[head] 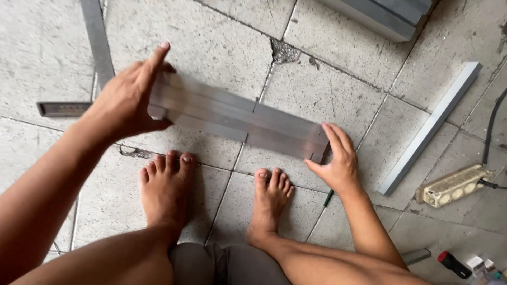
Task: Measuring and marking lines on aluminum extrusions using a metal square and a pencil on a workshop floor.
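On tiled floor, grey metal bars [237,116] bundled, left hand [127,100] and right hand [338,161] grasping ends

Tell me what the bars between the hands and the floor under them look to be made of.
The bars look like metal, probably aluminium: dull silver-grey, straight edges, a soft sheen along their faces. The left hand and right hand press on their two ends. The floor looks like rough grey concrete or stone tile: speckled, stained, with cracked joints.

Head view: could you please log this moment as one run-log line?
left hand: grips metal bars end | right hand: grips other end | bars: bundled, above tiled floor | loose bar: right
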